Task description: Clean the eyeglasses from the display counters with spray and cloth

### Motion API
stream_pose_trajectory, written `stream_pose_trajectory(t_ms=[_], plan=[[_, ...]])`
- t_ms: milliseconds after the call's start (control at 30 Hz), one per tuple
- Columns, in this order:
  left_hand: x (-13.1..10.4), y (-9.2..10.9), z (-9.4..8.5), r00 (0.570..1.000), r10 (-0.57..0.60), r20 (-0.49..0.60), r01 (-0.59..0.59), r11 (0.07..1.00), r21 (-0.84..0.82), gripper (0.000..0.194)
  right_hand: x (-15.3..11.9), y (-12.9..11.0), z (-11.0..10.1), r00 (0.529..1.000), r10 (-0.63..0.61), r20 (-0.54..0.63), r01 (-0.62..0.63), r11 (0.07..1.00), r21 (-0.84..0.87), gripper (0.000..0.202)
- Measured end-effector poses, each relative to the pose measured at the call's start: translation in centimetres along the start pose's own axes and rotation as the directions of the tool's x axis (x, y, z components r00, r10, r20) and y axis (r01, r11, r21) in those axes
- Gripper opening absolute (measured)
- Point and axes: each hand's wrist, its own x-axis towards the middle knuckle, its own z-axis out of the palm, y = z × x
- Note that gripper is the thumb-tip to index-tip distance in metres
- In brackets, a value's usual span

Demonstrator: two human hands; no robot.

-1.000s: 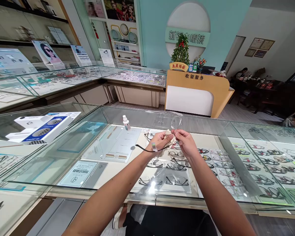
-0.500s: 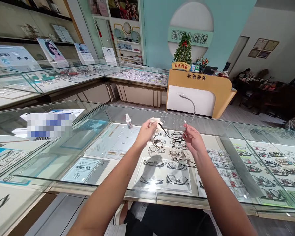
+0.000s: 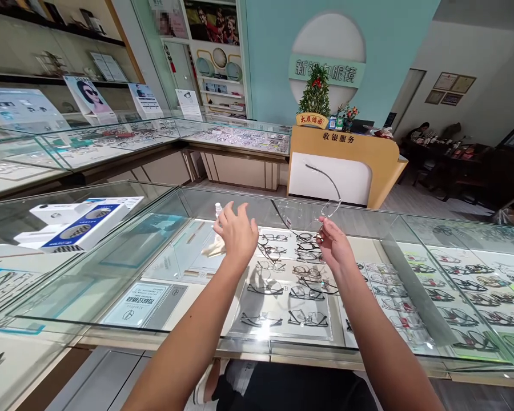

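My right hand [image 3: 334, 244] pinches a pair of thin-rimmed eyeglasses [image 3: 337, 189] by the frame, held above the glass counter. One dark temple points up and away; the other reaches out to the left. My left hand [image 3: 237, 233] is open, with its fingers spread and slightly curled. Just behind its fingers stands a small white bottle [image 3: 218, 209], partly hidden; whether they touch I cannot tell. A crumpled cream cloth [image 3: 213, 248] lies on the glass beside the left hand.
Under the glass counter top [image 3: 188, 319] sit rows of eyeglasses [image 3: 308, 318] and a printed card [image 3: 137, 302]. Blue and white boxes [image 3: 83, 228] lie on the left counter. Beyond stands a yellow cashier desk [image 3: 346, 154] with a plant [image 3: 317, 94].
My left hand has let go of the cloth, which now lies on the glass, and has opened and moved left towards the bottle. My right hand still holds the eyeglasses.
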Motion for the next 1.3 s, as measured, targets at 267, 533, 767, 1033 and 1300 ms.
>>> stream_pose_trajectory(t_ms=[267, 533, 767, 1033, 1300], plan=[[-4.2, 4.1, 0.0, 0.796, 0.539, -0.277, -0.601, 0.759, -0.251, 0.037, -0.3, 0.0, 0.0, 0.993, -0.045, -0.107, 0.044, 0.999, -0.004, 0.033], [-5.1, 4.5, 1.3, 0.800, 0.563, -0.206, -0.600, 0.761, -0.248, 0.033, -0.9, 0.3, 0.6, 0.998, 0.012, -0.069, -0.013, 1.000, -0.013, 0.036], [-4.2, 4.1, 1.1, 0.811, 0.538, -0.230, -0.583, 0.717, -0.382, 0.028, -0.9, 1.0, 0.8, 0.995, 0.016, -0.095, -0.021, 0.998, -0.054, 0.039], [-4.1, 3.9, 0.3, 0.912, 0.404, -0.072, -0.352, 0.679, -0.644, 0.033, -0.9, 1.8, 0.8, 0.997, 0.014, -0.081, -0.022, 0.994, -0.103, 0.037], [-3.1, 3.5, -0.2, 0.921, 0.388, -0.043, -0.318, 0.681, -0.659, 0.031, 0.3, 1.0, -0.6, 0.863, -0.405, -0.303, 0.272, 0.877, -0.396, 0.028]])
